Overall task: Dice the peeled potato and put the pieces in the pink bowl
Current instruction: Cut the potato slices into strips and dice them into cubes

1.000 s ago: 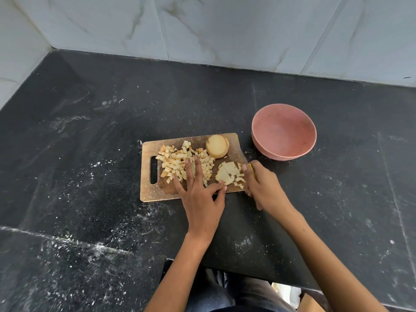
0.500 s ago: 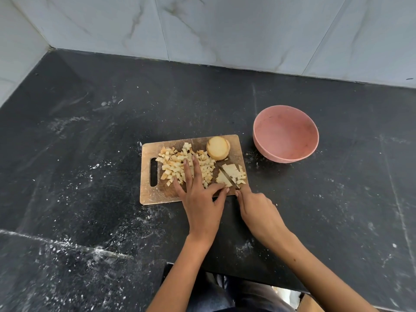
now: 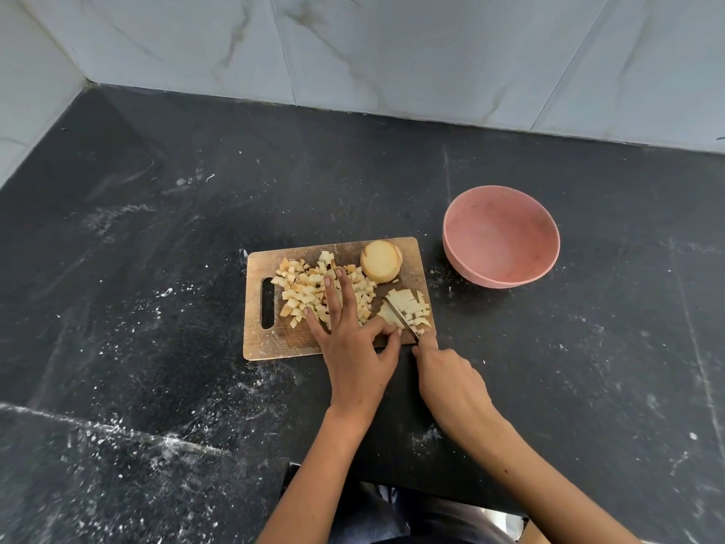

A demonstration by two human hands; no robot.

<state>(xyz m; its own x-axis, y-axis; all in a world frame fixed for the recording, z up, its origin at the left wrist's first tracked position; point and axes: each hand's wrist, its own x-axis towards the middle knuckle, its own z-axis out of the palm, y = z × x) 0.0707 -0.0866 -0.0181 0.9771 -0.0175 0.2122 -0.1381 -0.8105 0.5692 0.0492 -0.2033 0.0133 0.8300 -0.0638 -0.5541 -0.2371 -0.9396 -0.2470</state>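
Potato slices (image 3: 404, 310) under knife (image 3: 400, 316), between both hands.

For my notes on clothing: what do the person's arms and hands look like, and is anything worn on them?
Both forearms are bare, with no sleeves in view. The left hand and right hand show no gloves, rings, watch or bracelet.

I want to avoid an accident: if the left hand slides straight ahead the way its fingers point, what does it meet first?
The left hand already lies over the diced potato pile, so it would push those first; depth beyond is unclear.
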